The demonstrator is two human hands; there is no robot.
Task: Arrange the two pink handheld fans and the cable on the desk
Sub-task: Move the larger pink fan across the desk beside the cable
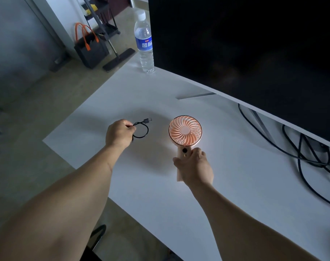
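A pink handheld fan (185,131) with a round grille and a dark button on its stem is over the middle of the white desk (245,181). My right hand (195,167) is wrapped around its handle. Left of it, a short black cable (141,129) forms a small loop, its USB plug pointing right. My left hand (119,133) pinches the loop's left side with closed fingers. Only one fan is in view.
A large dark monitor (245,53) fills the upper right, with a water bottle (144,42) at its left edge. Black cables (301,157) trail across the desk's right side. The desk's left edge drops to a floor with a black bag (90,48) and a mop (119,59).
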